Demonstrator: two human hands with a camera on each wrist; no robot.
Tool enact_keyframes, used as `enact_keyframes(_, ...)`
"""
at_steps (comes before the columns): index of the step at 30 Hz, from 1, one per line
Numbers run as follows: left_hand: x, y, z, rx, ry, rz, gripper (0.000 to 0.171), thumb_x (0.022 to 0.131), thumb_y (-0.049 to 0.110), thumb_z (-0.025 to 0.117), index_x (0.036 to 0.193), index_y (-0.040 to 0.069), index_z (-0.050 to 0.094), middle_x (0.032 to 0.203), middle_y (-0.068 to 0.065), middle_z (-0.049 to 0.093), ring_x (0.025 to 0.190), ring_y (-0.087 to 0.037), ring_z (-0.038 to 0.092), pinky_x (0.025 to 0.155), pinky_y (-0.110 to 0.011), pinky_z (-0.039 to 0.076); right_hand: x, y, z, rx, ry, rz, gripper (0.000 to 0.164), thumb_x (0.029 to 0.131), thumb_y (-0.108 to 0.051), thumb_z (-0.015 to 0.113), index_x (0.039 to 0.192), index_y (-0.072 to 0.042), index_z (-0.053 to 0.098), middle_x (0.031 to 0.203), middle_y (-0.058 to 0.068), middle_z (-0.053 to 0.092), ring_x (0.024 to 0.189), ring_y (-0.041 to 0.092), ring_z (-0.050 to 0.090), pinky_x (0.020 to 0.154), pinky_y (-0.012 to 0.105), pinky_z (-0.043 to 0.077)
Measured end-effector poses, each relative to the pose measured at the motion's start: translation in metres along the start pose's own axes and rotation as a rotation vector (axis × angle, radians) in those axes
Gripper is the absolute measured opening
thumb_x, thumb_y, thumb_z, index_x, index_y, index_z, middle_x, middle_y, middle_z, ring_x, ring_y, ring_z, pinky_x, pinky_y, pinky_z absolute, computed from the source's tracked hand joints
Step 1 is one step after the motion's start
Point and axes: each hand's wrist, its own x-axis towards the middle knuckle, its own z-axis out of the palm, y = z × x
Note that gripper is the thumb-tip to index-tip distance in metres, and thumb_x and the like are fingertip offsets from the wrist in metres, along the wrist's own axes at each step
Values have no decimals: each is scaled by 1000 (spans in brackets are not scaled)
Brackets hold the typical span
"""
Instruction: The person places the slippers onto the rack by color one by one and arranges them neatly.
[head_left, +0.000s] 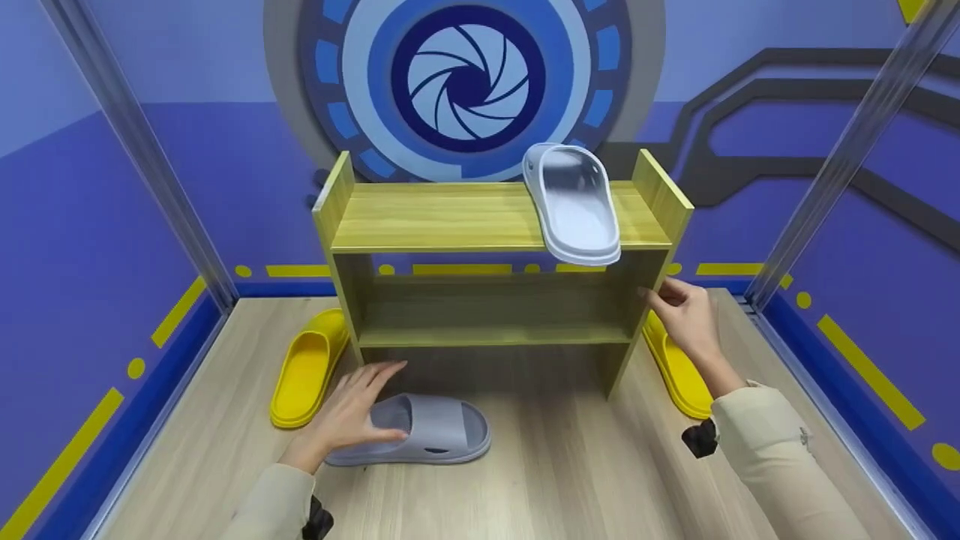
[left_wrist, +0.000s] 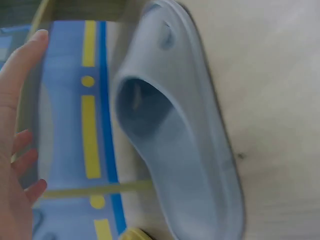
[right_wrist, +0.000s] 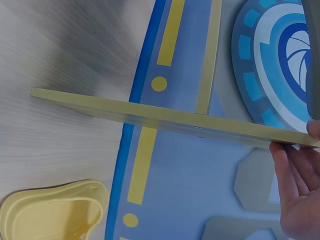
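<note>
With thumb and fingers on opposite faces, my right hand pinches the front edge of the right side panel of a wooden shoe rack; the right wrist view also shows this hand on the panel. My left hand, fingers spread, hovers over the heel end of a grey slide slipper on the floor. The left wrist view has that hand apart from the slipper. A pale grey slipper lies on the rack's top shelf, its heel jutting past the front edge.
One yellow slipper lies on the floor left of the rack, another on its right, partly behind my right hand. A blue printed wall stands behind, and metal posts rise at the corners.
</note>
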Motion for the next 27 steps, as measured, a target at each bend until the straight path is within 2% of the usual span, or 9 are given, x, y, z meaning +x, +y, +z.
enact_keyframes(6,-13,-10,11,-5,-116,-99,96,57,59,71,135,19,33,125,-8,43,112,-31,41,87,-59,28,0,0,1,-37,15,18,27,82,-25,63,100,-5,67,83,8,65,70,11,57,63,17,45)
enact_keyframes(11,-20,-15,21,-62,-179,-168,97,56,61,70,135,19,33,127,-9,41,113,-37,38,87,-62,24,0,1,1,-61,24,26,28,81,-26,63,99,-5,67,83,7,65,69,11,57,62,17,45)
enact_keyframes(14,-26,-21,28,-92,-195,-189,98,55,60,72,135,17,34,126,-11,41,113,-38,37,88,-62,23,1,2,1,-52,19,24,28,81,-26,63,99,-4,67,83,8,65,69,12,57,61,17,44)
enact_keyframes(21,-36,-33,39,-98,-193,-199,101,52,56,75,133,10,35,125,-16,43,111,-39,39,89,-59,25,0,2,1,-51,15,24,28,81,-27,63,99,-6,67,81,7,65,68,12,57,62,17,45)
enact_keyframes(27,-34,-31,41,-133,-261,-254,103,52,52,77,134,8,32,127,-22,38,115,-43,33,92,-59,19,0,2,1,-66,27,12,29,81,-27,63,100,-6,67,82,6,65,69,12,58,62,16,45)
